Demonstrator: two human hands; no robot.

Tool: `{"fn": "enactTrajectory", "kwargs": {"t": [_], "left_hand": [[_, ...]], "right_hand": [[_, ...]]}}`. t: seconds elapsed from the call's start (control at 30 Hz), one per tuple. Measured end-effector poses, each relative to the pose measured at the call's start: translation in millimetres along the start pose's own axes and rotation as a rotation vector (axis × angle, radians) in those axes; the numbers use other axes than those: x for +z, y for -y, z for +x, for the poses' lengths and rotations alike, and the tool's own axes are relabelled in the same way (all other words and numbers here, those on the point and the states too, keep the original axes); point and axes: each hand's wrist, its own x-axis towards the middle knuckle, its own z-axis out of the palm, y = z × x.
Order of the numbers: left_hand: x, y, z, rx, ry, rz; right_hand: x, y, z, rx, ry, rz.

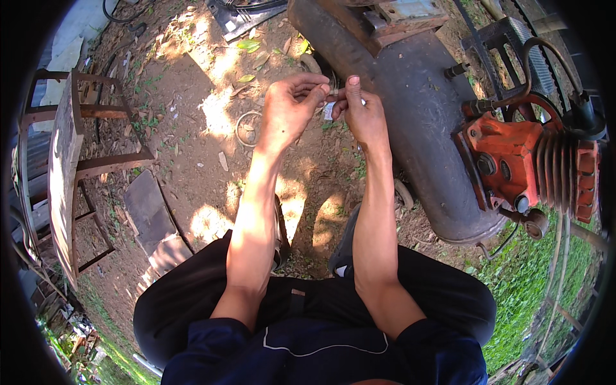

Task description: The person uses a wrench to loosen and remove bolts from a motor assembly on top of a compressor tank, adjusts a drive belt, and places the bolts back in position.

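I sit with knees apart over bare, leaf-strewn ground (192,128), both forearms reaching forward. My left grip (287,114) is pinched, thumb against finger, on a small, pale piece (333,92), located between my two hands, just left of a dark tank. The piece is too small to make out its kind. My right grip (366,120) meets it from the other side, fingers curled and thumb raised; I cannot tell whether they close on it. The dark, rounded tank (420,109) lies to the right, with an orange, finned machine head (513,160) at its side. On the ground to the left are a thin ring (240,131), a flat dark sheet (151,215) and, farther left, a rusty metal frame (112,165).
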Motion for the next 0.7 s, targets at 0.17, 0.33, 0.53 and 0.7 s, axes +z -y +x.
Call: {"fn": "enactTrajectory", "kwargs": {"t": [0.17, 0.33, 0.53, 0.7], "left_hand": [[-1, -3, 2, 0.024, -0.033, -0.076], [-4, -4, 1, -0.034, -0.022, 0.027], [-3, -7, 0, -0.075, -0.022, 0.021], [-4, 6, -1, -0.11, 0.003, 0.036]], "right_hand": [[13, -8, -1, -0.312, -0.087, 0.19], [-2, -3, 3, -0.036, 0.061, -0.11], [5, -6, -2, -0.191, 0.009, 0.094], [1, -4, 3, -0.022, 0.041, -0.165]]}}
